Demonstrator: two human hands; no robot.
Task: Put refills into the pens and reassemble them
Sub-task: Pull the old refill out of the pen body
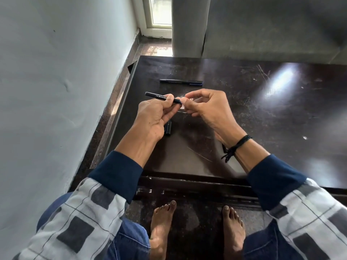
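Being used as the workbench, the dark table [262,109] is carrying every loose part within easy reach of the seated person. Above its middle, 2 hands are being held close together, clear of the surface, so the join can be watched. The left hand [150,119] is being wrapped around a black pen barrel [155,95]. The right hand [208,107] is being closed into a narrow pinch right at the barrel's near end.

Farther back, a 2nd pen [181,82] is being stored flat, well apart from the work and apparently whole. The barrel is being held slanted, closed end toward the left wall and open end aimed at the right fingers, which suits feeding something straight in.

Just beneath the left hand, a short black cap [168,128] is being stored on the table, partly hidden, presumably to be fitted last. Smallest of all, a small pale piece [182,98] is being pinched at the barrel's mouth. It is likely the refill or the tip, though which one cannot be told. By that reading, 1 pen is being loaded now.
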